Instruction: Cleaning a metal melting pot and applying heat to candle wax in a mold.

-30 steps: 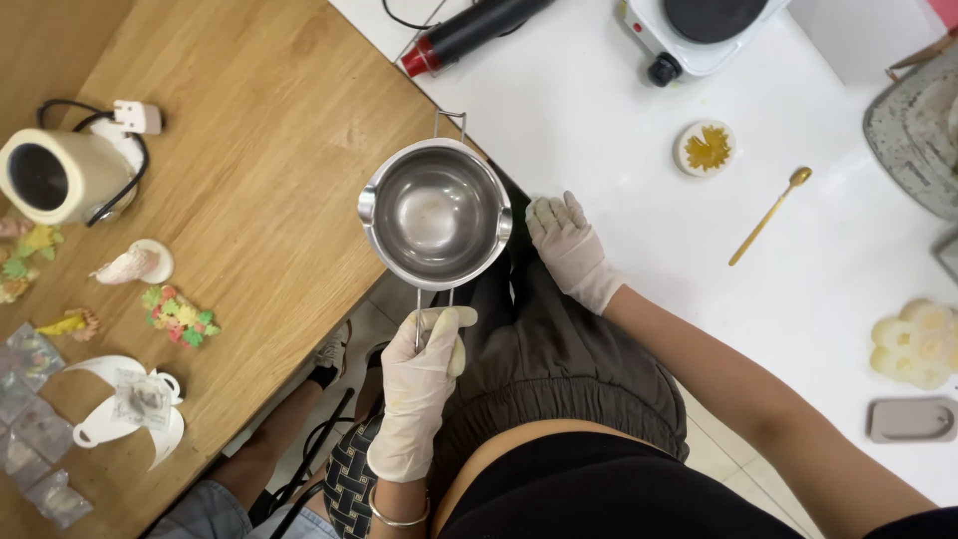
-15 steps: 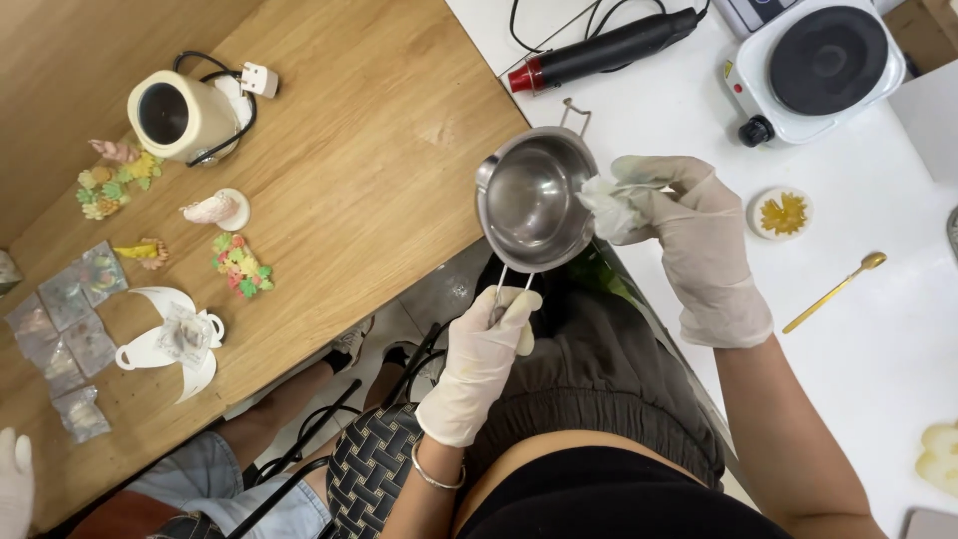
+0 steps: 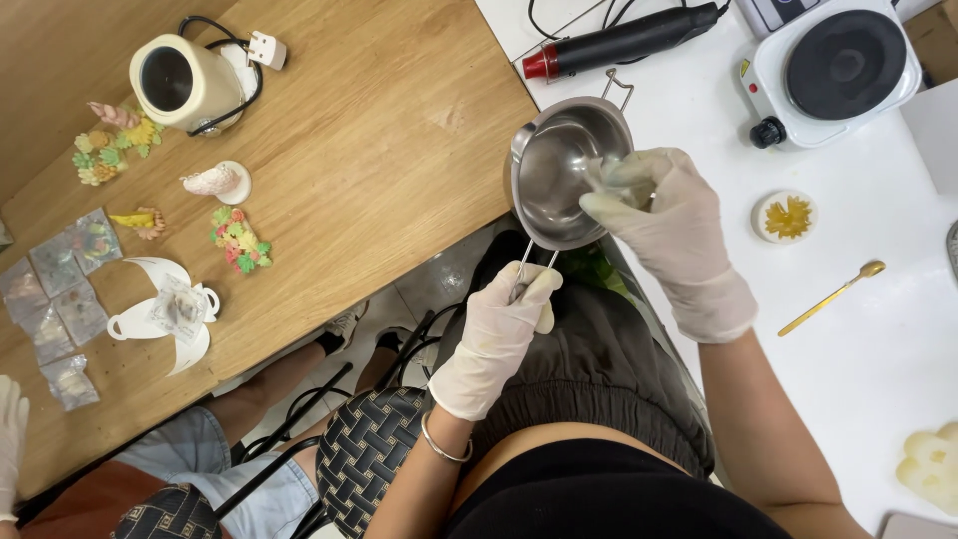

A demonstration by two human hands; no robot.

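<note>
My gloved right hand (image 3: 671,225) has pushed the crumpled white tissue (image 3: 611,178) from the rim down inside the small round stainless-steel pot (image 3: 561,172), fingers pinched on it. My gloved left hand (image 3: 496,334) grips the pot's wire handle, holding it over my lap between the wooden table (image 3: 379,130) and the white counter (image 3: 858,329).

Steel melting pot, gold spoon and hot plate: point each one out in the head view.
Steel melting pot (image 3: 551,185): head view, on the bare inner wall, left of the gloved hand.
Gold spoon (image 3: 830,297): head view, on the middle of its handle.
Hot plate (image 3: 844,50): head view, on the dark round burner.
</note>
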